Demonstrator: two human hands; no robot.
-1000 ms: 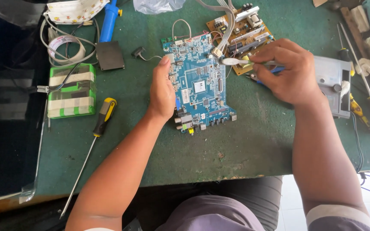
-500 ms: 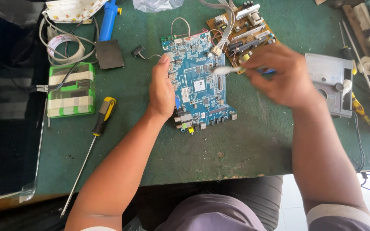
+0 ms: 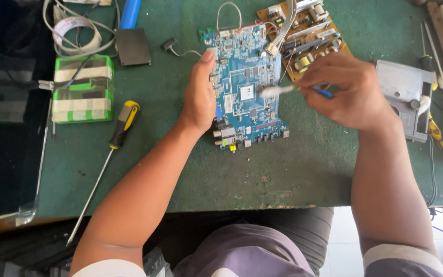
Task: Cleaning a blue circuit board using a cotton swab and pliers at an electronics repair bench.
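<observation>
Right hand (image 3: 352, 92) fingers pinched together on a slim blue-handled tool (image 3: 296, 90), pale tip blurred but lying over the right half of the blue circuit board (image 3: 244, 87), beside the central chip; exact kind of tool not determinable, possibly a small brush. Left hand (image 3: 200, 95) laid flat along the board's left edge, fingers together and extended, thumb side pressed to the rim; steadying rather than gripping, nothing enclosed.

Board flat on the green bench mat (image 3: 283, 169), connectors toward the body, a white plug and grey ribbon running up to the brown power board (image 3: 308, 36) just beyond its top right corner.

Step judged: working the tool tip across the board's surface, mid-task; next move judged to call for a light, controlled pass, with the left hand kept firm against sliding and the tip kept clear of the ribbon lead.

Pose: right wrist raised and cocked inward, forearm coming up from the lower right; left forearm diagonal from lower left, wrist low on the mat.

Further out: yellow-and-black screwdriver (image 3: 116, 138) well left of the board, untouched; green taped block (image 3: 84, 88) beyond it; grey metal unit (image 3: 403, 95) just right of the right hand.
</observation>
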